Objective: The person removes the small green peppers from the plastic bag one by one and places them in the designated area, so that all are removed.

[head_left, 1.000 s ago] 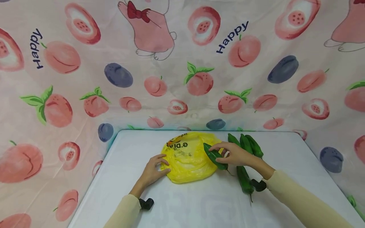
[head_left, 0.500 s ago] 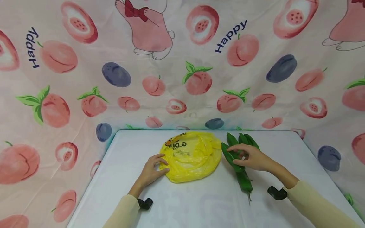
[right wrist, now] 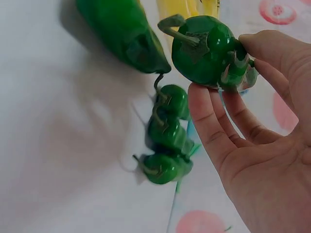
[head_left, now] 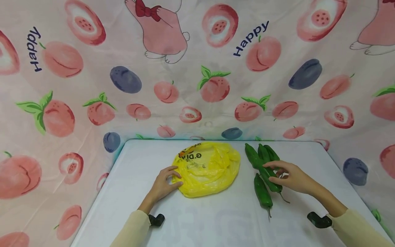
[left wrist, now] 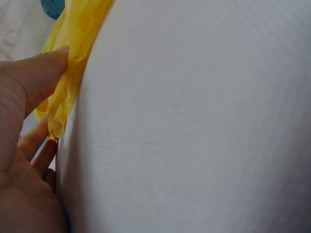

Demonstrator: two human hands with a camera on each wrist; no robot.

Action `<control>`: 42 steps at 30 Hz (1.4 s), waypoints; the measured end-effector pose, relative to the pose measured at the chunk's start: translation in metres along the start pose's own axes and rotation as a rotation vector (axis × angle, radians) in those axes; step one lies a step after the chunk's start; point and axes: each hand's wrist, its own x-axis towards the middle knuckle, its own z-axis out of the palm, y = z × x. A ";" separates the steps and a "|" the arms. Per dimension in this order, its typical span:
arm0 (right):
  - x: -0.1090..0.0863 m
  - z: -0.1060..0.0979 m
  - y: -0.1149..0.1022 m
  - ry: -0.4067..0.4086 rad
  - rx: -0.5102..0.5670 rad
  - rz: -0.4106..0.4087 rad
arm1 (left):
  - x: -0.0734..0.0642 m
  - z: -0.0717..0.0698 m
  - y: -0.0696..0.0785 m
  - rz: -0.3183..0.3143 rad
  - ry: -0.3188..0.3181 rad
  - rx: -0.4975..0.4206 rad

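Note:
My right hand (head_left: 291,176) pinches a long green chili pepper (head_left: 270,180) between thumb and fingers. In the right wrist view, the stem end of this held pepper (right wrist: 201,53) faces the camera. Another green pepper (head_left: 262,192) lies just left of it on the table, stem toward me. Behind, more green peppers (head_left: 253,156) lie side by side, partly covered by the hand. My left hand (head_left: 163,183) holds the left edge of a crumpled yellow plastic bag (head_left: 210,171). From the left wrist, thumb and fingers show on either side of the bag's edge (left wrist: 77,53).
A white table (head_left: 197,223) bears the bag and peppers. Behind it hangs a pink cloth (head_left: 185,75) printed with peaches and a rabbit. Black devices sit at the left wrist (head_left: 156,220) and right wrist (head_left: 319,220).
My right hand has carried the pepper rightward from over the bag's right edge to above the other peppers. The left hand stays at the bag.

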 end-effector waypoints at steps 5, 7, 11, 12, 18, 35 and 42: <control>-0.013 -0.004 0.004 0.013 -0.005 0.030 | 0.000 0.001 0.000 -0.004 0.001 0.008; -0.017 -0.005 0.006 0.014 -0.012 0.040 | -0.001 0.002 0.000 -0.006 0.000 0.007; -0.023 -0.005 0.011 0.025 -0.018 0.068 | -0.001 0.003 -0.002 -0.008 -0.003 0.009; -0.024 -0.004 0.013 0.030 -0.017 0.078 | -0.001 0.002 -0.002 -0.007 -0.001 0.012; -0.028 0.003 0.023 0.044 0.009 0.104 | 0.000 0.001 -0.004 -0.014 0.009 0.033; -0.038 0.018 0.042 0.062 0.071 0.303 | 0.003 0.001 -0.001 -0.014 -0.004 0.029; -0.039 0.022 0.045 0.038 0.104 0.342 | 0.003 0.002 0.001 -0.019 -0.005 0.026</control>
